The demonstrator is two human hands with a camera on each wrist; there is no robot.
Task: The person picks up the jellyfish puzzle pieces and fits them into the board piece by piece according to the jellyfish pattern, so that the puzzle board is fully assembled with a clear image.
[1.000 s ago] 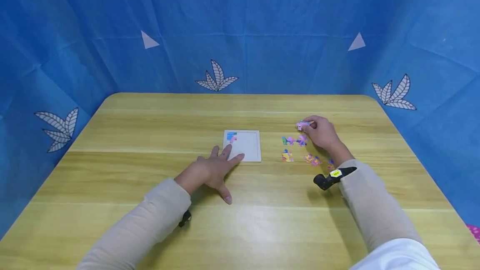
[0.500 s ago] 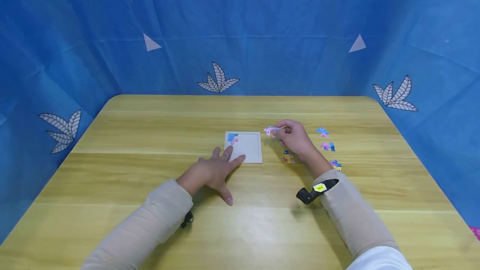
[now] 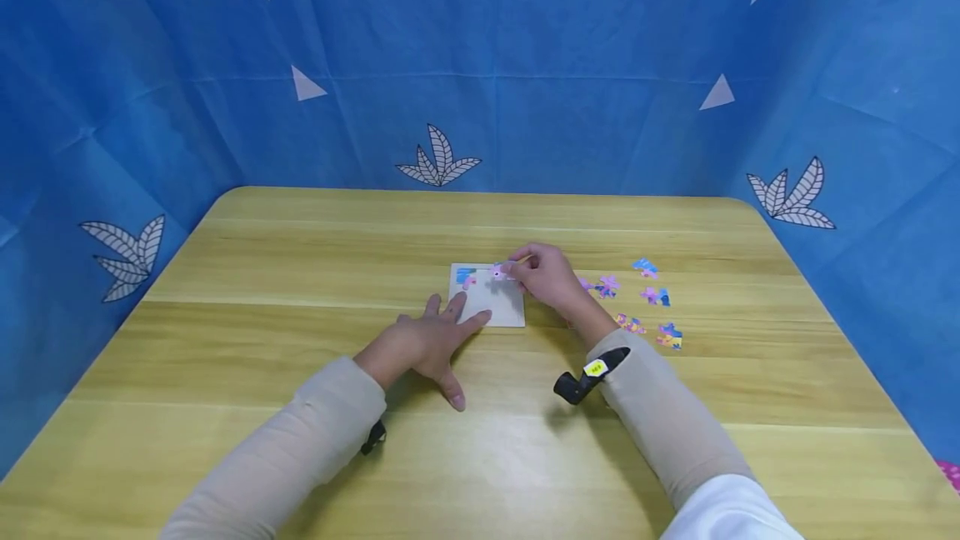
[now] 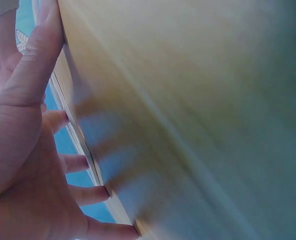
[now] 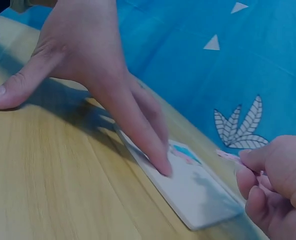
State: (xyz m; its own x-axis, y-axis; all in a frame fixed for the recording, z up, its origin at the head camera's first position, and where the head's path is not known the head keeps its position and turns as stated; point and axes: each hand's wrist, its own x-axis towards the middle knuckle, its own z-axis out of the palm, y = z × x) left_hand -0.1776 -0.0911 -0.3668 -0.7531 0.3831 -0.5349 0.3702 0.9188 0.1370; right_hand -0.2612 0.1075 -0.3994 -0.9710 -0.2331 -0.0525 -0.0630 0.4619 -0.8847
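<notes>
A white square puzzle tray (image 3: 498, 307) lies on the table, with a blue and pink puzzle piece (image 3: 466, 277) set in its far left corner. My left hand (image 3: 427, 344) is spread, its fingertips resting on the tray's near left part. Over the tray's far right part my right hand (image 3: 546, 277) pinches a pink puzzle piece (image 3: 498, 272) between thumb and fingers. In the right wrist view that pinched piece (image 5: 229, 155) shows just past the thumb, raised above the tray (image 5: 198, 200). Fingers hide part of it.
Several loose puzzle pieces lie right of the tray, among them a pink and purple one (image 3: 607, 286), a blue and pink one (image 3: 645, 267) and a blue and yellow one (image 3: 670, 336). My right forearm covers some. A blue curtain (image 3: 495, 65) hangs behind the wooden table (image 3: 262, 273).
My right hand has moved left from the loose pieces to above the tray, carrying the pink puzzle piece. The left hand has stayed on the tray.
</notes>
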